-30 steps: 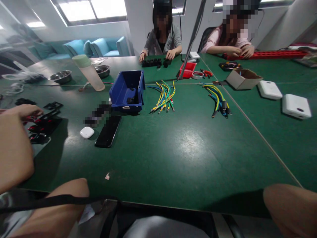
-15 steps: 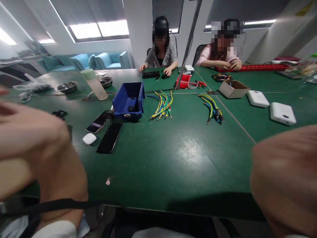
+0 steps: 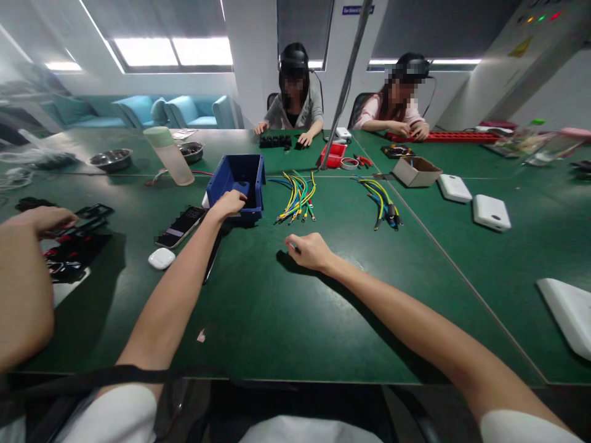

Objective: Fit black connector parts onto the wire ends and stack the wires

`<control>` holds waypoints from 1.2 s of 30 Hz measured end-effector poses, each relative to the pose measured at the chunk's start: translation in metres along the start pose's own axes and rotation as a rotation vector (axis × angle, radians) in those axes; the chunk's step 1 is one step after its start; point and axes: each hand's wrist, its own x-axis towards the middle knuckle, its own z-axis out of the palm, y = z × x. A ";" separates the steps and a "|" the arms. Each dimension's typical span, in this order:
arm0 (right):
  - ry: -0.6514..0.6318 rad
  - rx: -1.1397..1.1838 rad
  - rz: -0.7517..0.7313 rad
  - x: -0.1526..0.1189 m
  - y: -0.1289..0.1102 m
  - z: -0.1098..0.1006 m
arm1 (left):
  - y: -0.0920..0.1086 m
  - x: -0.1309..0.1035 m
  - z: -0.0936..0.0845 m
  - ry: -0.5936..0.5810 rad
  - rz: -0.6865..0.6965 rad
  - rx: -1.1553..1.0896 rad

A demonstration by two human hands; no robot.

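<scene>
My left hand [image 3: 228, 204] reaches over the near wall of a blue plastic bin [image 3: 255, 212]. Its fingers bend down inside, and their tips are hidden. Dark small parts lay in this bin half a second ago; now the hand partly covers them. My right hand [image 3: 310, 251] hovers low above the green table, right of the bin, with fingers curled in and thumb near the forefinger. A dark spot shows between them, too small to name. Just beyond that hand lies a bundle of yellow, green and blue cables [image 3: 298, 195] with metal lugs.
A second cable bundle [image 3: 384, 200] lies to the right. Phones [image 3: 181, 226] and a white earbud case [image 3: 161, 258] are beside my left forearm. At far left, another person's hand [image 3: 50, 218] is over black parts. Two people sit opposite. A cardboard box [image 3: 418, 172] stands right.
My hands, large and blurred near the camera before, have moved forward: the left into the blue bin, the right over the table's middle. The view has shifted slightly, showing more at the right.
</scene>
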 end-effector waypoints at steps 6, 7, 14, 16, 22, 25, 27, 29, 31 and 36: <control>-0.120 -0.090 0.085 0.009 -0.003 -0.003 | -0.005 0.011 -0.003 -0.107 0.005 0.028; -0.112 -0.087 0.126 0.010 -0.003 -0.004 | -0.005 0.011 -0.003 -0.105 0.012 0.021; 0.211 0.059 0.716 0.033 0.036 -0.011 | -0.007 0.006 -0.006 -0.039 0.080 -0.034; 0.208 0.097 0.858 0.043 0.052 -0.015 | -0.008 0.006 -0.007 -0.025 0.101 -0.047; 0.102 0.154 0.927 0.075 0.064 -0.010 | -0.012 0.007 -0.006 0.014 0.137 -0.063; 0.108 0.155 0.925 0.087 0.058 0.002 | -0.014 0.008 -0.005 0.016 0.140 -0.088; 0.135 0.173 0.942 0.092 0.058 0.009 | -0.014 0.008 -0.005 0.027 0.145 -0.096; 0.147 0.237 0.952 0.093 0.061 0.014 | -0.014 0.008 -0.005 0.044 0.154 -0.099; 0.117 0.345 0.953 0.092 0.066 0.016 | -0.014 0.007 -0.004 0.064 0.159 -0.109; 0.072 0.568 0.937 0.091 0.077 0.015 | -0.015 0.008 0.002 0.115 0.172 -0.122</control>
